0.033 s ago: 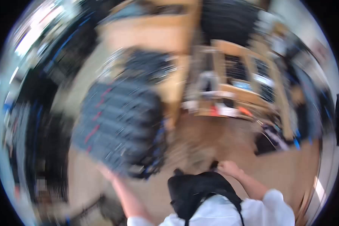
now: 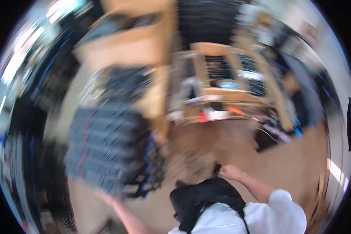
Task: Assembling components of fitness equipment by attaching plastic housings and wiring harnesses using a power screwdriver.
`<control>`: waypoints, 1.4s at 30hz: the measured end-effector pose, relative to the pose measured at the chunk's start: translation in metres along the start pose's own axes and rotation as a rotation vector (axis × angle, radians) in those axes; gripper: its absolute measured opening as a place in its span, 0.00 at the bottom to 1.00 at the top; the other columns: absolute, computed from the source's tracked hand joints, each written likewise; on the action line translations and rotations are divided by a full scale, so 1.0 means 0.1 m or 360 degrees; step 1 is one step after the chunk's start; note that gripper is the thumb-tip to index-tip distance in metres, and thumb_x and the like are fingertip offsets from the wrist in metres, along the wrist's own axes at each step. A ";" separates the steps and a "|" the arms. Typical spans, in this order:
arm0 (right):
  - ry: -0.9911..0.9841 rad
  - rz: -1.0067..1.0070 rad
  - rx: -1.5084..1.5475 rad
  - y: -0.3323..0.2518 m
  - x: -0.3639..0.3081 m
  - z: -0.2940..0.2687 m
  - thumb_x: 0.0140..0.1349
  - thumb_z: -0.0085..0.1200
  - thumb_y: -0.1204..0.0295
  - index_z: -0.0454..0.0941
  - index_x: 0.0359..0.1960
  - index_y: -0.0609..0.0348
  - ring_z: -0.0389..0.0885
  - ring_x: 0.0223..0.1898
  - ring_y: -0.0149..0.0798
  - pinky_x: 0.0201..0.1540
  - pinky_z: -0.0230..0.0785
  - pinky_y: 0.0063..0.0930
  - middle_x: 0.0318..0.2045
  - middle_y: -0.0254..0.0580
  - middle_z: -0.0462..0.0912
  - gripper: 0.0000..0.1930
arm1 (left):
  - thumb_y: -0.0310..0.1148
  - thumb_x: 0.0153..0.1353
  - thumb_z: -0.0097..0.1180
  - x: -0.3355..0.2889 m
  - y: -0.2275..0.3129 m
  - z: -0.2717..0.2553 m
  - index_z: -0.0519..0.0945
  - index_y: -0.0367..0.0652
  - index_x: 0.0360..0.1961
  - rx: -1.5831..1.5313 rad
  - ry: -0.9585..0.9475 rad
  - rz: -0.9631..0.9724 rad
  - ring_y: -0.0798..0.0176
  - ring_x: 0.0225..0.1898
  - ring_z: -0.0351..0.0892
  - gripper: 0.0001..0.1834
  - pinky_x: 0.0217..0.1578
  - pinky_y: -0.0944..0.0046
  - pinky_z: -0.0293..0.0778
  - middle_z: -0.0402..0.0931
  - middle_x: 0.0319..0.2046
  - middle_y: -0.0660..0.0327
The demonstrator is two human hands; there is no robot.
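Note:
A tall stack of dark grey ribbed plastic trays or crates point(image 2: 109, 144), with thin red marks down one side, fills the left of the view. My left hand point(image 2: 105, 197) is at its near lower edge and seems to touch it; motion smears the fingers, and the stack partly hides them. Off to the right, away from the stack, my right hand point(image 2: 231, 171) is closed in a fist before my body. A small dark shape point(image 2: 217, 168) lies beside its knuckles, and I cannot make out whether the fist holds anything.
Beyond the stack stand a large open cardboard box point(image 2: 117, 48) and a lower pile of dark items point(image 2: 126, 82). Ahead to the right is a wooden divided rack point(image 2: 226, 95) with dark contents. A black bag-like thing point(image 2: 271, 134) rests near it on the brown floor point(image 2: 199, 136).
The whole view has swung, so the boxes and rack sit further left. The stack and my left hand appear lower in the picture. My right hand stays closed.

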State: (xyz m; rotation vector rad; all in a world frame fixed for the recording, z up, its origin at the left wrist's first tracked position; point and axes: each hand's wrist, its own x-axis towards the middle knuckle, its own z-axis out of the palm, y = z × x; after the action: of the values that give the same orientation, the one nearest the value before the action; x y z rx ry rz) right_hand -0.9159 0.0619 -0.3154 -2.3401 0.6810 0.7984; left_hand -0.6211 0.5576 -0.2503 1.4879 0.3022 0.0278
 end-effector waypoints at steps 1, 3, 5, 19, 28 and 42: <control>-0.0008 0.0128 0.0139 0.26 0.00 -0.06 0.63 0.54 0.57 0.89 0.46 0.48 0.89 0.46 0.53 0.53 0.80 0.49 0.42 0.48 0.90 0.17 | 0.39 0.75 0.50 -0.20 -0.01 0.05 0.76 0.34 0.66 -0.0023 -0.0259 0.0003 0.48 0.57 0.80 0.25 0.59 0.46 0.79 0.79 0.60 0.49; 0.0200 0.0353 0.0441 1.10 -0.04 -0.17 0.62 0.54 0.56 0.89 0.47 0.47 0.89 0.45 0.53 0.53 0.80 0.48 0.42 0.47 0.90 0.18 | 0.46 0.76 0.51 -0.53 -0.16 0.30 0.75 0.49 0.72 -0.0486 -0.0047 -0.0036 0.56 0.45 0.85 0.27 0.44 0.55 0.82 0.87 0.47 0.55; 0.0619 0.0706 0.0482 1.90 -0.24 -0.42 0.63 0.54 0.53 0.89 0.45 0.50 0.89 0.44 0.54 0.51 0.81 0.48 0.39 0.49 0.90 0.19 | 0.47 0.75 0.51 -0.59 -0.63 1.18 0.75 0.48 0.72 -0.0264 -0.0420 -0.0121 0.54 0.47 0.84 0.28 0.45 0.54 0.81 0.86 0.49 0.54; 0.2532 0.0997 0.1725 7.26 -1.58 -3.47 0.72 0.54 0.47 0.82 0.55 0.71 0.84 0.58 0.53 0.62 0.71 0.40 0.50 0.61 0.87 0.32 | 0.39 0.74 0.50 -2.01 -2.37 4.75 0.84 0.39 0.53 0.1779 -0.1643 0.0519 0.57 0.25 0.80 0.18 0.28 0.55 0.75 0.81 0.25 0.58; 0.2954 0.1016 0.1666 7.27 -2.55 -2.67 0.72 0.54 0.52 0.81 0.37 0.71 0.75 0.30 0.35 0.37 0.72 0.40 0.25 0.47 0.79 0.26 | 0.42 0.77 0.55 -5.51 -1.27 8.69 0.81 0.35 0.56 0.0835 -0.2781 -0.0133 0.61 0.49 0.86 0.20 0.53 0.62 0.79 0.87 0.47 0.52; 0.1408 0.0291 0.3844 5.62 -1.50 1.74 0.74 0.24 0.31 0.70 0.68 0.46 0.89 0.45 0.44 0.47 0.84 0.38 0.50 0.42 0.87 0.39 | 0.49 0.69 0.66 -8.16 -1.00 7.50 0.71 0.47 0.31 0.0905 -0.3321 -0.1299 0.74 0.16 0.68 0.21 0.17 0.68 0.64 0.70 0.19 0.70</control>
State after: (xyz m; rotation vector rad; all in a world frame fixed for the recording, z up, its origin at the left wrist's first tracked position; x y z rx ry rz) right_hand -1.4315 -0.1818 -0.5242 -0.1478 1.0717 -0.9032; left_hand -1.2609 -0.3480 -0.1605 1.0881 -0.8763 -2.2163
